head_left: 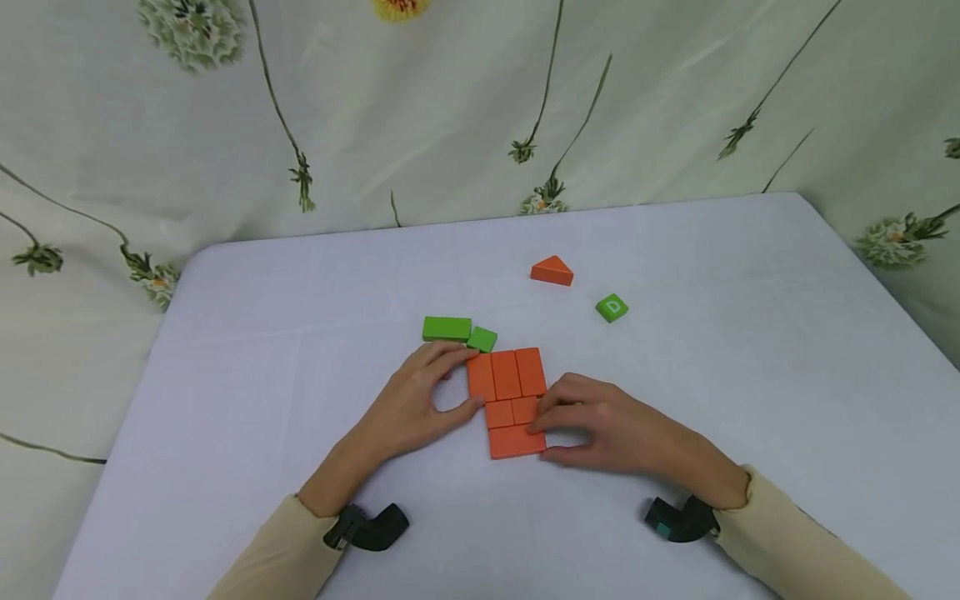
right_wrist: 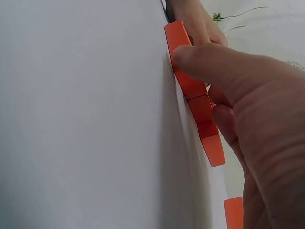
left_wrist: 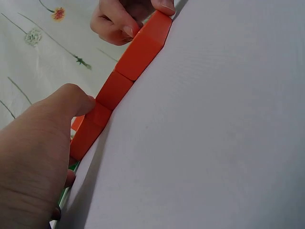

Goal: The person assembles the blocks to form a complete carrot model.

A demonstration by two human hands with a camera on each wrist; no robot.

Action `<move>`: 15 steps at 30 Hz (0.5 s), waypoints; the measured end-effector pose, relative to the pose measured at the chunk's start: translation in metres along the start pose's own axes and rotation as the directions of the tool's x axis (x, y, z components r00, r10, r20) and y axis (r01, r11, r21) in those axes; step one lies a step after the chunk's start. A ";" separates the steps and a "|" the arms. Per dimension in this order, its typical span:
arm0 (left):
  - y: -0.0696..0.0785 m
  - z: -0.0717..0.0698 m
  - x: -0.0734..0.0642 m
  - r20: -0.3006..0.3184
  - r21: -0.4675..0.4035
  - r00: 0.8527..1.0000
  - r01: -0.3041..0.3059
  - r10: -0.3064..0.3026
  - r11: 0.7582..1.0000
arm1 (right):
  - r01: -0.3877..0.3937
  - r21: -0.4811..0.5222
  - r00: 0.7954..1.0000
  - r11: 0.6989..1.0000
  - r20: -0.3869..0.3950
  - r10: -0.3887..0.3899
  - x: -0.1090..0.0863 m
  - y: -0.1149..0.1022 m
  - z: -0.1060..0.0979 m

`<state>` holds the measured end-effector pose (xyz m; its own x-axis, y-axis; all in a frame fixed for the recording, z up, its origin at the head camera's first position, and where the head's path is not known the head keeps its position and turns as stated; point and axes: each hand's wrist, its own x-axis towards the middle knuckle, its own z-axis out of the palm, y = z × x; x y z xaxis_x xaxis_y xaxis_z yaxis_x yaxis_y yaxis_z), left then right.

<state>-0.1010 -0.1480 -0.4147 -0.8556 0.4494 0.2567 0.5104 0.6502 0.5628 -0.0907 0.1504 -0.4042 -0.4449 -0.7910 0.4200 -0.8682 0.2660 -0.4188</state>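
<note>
Orange wooden blocks lie side by side in a flat group: three tall ones in the back row, two small ones in the middle, and one long block (head_left: 512,443) in front. My left hand (head_left: 416,400) spans the back-left orange block (head_left: 482,379), index fingertip at its far corner and thumb at its near corner. In the left wrist view that thumb presses at an orange side face. My right hand (head_left: 600,421) holds the right end of the long block, thumb on its near side, as the right wrist view shows, with fingers curled over its top.
Behind the left fingers lie a long green block (head_left: 447,328) and a small green block (head_left: 482,339). Farther back are an orange triangular block (head_left: 552,271) and a green block with a letter D (head_left: 612,307). A flower-print curtain (head_left: 450,117) hangs beyond the white table (head_left: 750,333).
</note>
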 end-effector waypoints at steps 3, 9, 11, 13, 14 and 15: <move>0.000 -0.001 0.000 0.002 -0.001 1.000 0.003 -0.003 1.000 | 0.009 -0.007 1.000 1.000 -0.008 -0.009 0.000 0.002 0.001; 0.000 -0.001 0.000 0.001 -0.006 1.000 0.002 -0.002 1.000 | -0.028 -0.004 1.000 1.000 0.002 0.028 0.000 0.000 0.001; 0.001 -0.001 0.000 0.002 -0.007 1.000 0.001 -0.001 1.000 | -0.034 -0.001 0.999 0.999 0.005 0.034 0.001 -0.001 0.000; 0.001 -0.001 0.000 0.002 -0.008 1.000 -0.001 0.001 1.000 | -0.036 0.008 0.999 0.999 0.007 0.036 0.001 -0.001 -0.002; 0.001 -0.001 0.000 0.002 -0.007 1.000 -0.001 0.001 1.000 | -0.040 0.010 0.999 0.999 0.007 0.040 0.002 -0.001 -0.003; 0.001 -0.001 0.000 0.002 -0.005 1.000 -0.002 0.002 1.000 | -0.050 0.017 0.999 0.999 0.008 0.050 0.003 -0.001 -0.005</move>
<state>-0.1005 -0.1477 -0.4132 -0.8545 0.4516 0.2564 0.5115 0.6460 0.5666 -0.0924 0.1504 -0.3986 -0.4863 -0.7809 0.3921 -0.8409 0.2962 -0.4530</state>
